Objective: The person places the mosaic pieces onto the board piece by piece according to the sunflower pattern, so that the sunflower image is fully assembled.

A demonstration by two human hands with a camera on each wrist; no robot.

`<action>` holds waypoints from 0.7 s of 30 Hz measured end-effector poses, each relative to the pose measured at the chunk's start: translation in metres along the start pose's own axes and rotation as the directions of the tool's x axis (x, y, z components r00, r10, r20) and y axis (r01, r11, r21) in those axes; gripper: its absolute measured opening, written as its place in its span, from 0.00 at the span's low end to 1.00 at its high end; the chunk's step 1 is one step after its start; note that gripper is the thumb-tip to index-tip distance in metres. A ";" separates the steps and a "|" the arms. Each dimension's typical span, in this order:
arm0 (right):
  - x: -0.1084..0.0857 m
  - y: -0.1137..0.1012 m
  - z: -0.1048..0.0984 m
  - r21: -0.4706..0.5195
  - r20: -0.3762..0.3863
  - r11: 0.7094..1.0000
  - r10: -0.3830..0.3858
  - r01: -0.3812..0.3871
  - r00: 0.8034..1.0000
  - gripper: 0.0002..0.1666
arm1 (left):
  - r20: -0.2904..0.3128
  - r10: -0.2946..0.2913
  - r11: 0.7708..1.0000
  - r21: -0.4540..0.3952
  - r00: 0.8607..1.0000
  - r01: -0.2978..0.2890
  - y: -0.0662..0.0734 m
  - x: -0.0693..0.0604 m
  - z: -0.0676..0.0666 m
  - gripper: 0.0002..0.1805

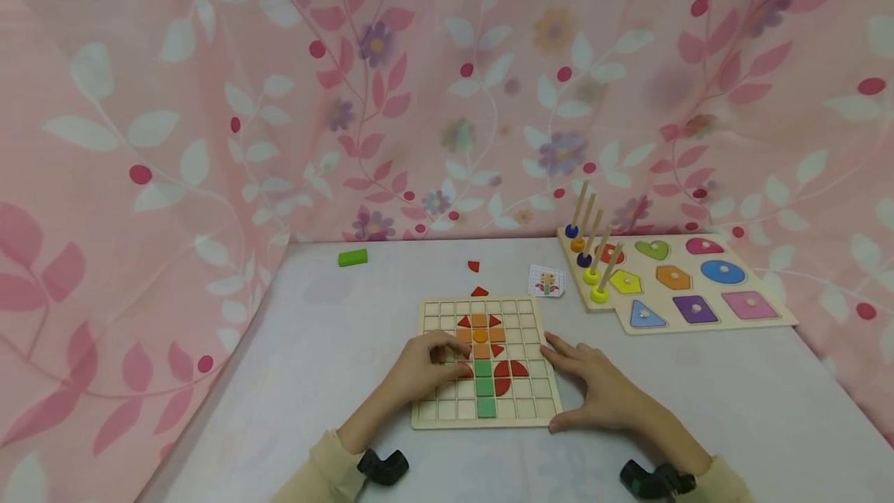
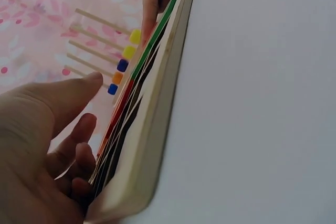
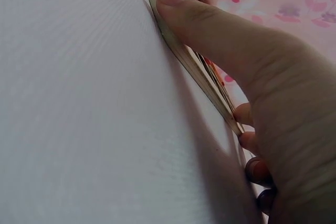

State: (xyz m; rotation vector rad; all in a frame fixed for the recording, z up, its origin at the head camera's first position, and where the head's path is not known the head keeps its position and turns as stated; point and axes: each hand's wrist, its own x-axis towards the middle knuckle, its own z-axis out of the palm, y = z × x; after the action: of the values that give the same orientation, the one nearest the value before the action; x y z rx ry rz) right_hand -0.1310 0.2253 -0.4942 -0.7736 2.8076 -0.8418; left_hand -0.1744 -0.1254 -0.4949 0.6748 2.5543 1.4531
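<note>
A square wooden grid board (image 1: 531,402) lies on the table with flat pieces in its cells. Orange squares (image 1: 479,320) surround an orange circle (image 1: 479,337), with red triangles (image 1: 494,321) at the corners. Below runs a column of green squares (image 1: 485,387), with red quarter-circle pieces (image 1: 502,386) beside it. My left hand (image 1: 419,367) hovers over the board's left half, thumb and fingertips apart near red pieces; nothing shows between them in the left wrist view. My right hand (image 1: 604,386) touches the board's right edge, thumb at the near corner, fingers spread farther up.
Beyond the board lie two loose red pieces (image 1: 479,291), a picture card (image 1: 547,281) and a green block (image 1: 352,257). A wooden shape puzzle with pegs (image 1: 705,317) stands at the back right. A floral curtain (image 1: 447,99) hangs behind the table.
</note>
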 end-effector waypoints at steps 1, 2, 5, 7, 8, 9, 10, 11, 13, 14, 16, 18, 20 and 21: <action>0.000 0.000 0.000 0.004 -0.001 1.000 -0.001 0.001 1.000 0.70 | 0.001 -0.006 1.000 -0.008 1.000 0.006 0.002 0.001 -0.002 0.11; 0.000 0.001 0.000 0.002 -0.002 1.000 -0.002 0.002 1.000 0.70 | 0.001 -0.016 1.000 -0.011 1.000 0.016 0.004 0.003 -0.005 0.11; 0.001 0.001 0.001 -0.008 -0.008 1.000 -0.005 0.005 1.000 0.70 | -0.012 -0.045 0.999 -0.009 0.999 0.045 0.009 0.009 -0.015 0.13; 0.001 0.001 0.001 -0.011 -0.008 1.000 -0.005 0.004 1.000 0.70 | -0.028 -0.063 0.998 -0.006 0.998 0.062 0.011 0.016 -0.022 0.14; 0.001 0.001 0.001 -0.010 -0.009 1.000 -0.003 0.003 1.000 0.70 | -0.037 -0.068 0.998 -0.001 0.997 0.069 0.012 0.019 -0.026 0.14; 0.001 0.001 0.001 -0.012 -0.009 1.000 -0.005 0.005 1.000 0.70 | -0.048 -0.071 0.997 0.003 0.996 0.071 0.012 0.024 -0.029 0.14; 0.001 0.001 0.001 -0.012 -0.009 1.000 -0.006 0.006 1.000 0.70 | -0.057 -0.074 0.997 0.007 0.996 0.075 0.012 0.029 -0.032 0.15; 0.001 0.001 0.001 -0.008 -0.008 1.000 -0.006 0.006 1.000 0.70 | -0.065 -0.076 0.997 0.008 0.995 0.077 0.011 0.035 -0.035 0.15; 0.001 0.001 0.001 -0.002 -0.002 1.000 -0.005 0.005 1.000 0.70 | -0.078 -0.080 0.997 0.012 0.994 0.081 0.009 0.048 -0.041 0.16; 0.001 0.001 0.001 0.002 0.001 1.000 -0.003 0.003 1.000 0.70 | -0.083 -0.083 0.996 0.016 0.993 0.085 0.008 0.054 -0.043 0.17; 0.001 0.001 0.002 -0.001 0.006 1.000 -0.001 0.001 1.000 0.71 | -0.088 -0.087 0.995 0.030 0.992 0.090 0.005 0.069 -0.046 0.18; 0.001 0.001 0.002 -0.006 0.010 1.000 0.002 -0.002 1.000 0.71 | -0.088 -0.098 0.994 0.043 0.991 0.102 0.003 0.083 -0.049 0.19; 0.001 0.001 0.002 -0.011 0.010 1.000 0.002 -0.002 1.000 0.71 | -0.082 -0.114 0.991 0.060 0.990 0.119 0.001 0.097 -0.051 0.19; 0.001 0.001 0.002 -0.007 0.011 1.000 0.006 -0.006 1.000 0.71 | -0.078 -0.124 0.989 0.071 0.989 0.129 0.000 0.104 -0.052 0.20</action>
State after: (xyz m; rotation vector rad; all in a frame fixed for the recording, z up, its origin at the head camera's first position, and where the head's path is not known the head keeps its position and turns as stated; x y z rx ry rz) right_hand -0.1321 0.2245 -0.4962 -0.7685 2.8030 -0.8248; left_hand -0.2836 -0.1206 -0.4560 0.4667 2.6651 1.3719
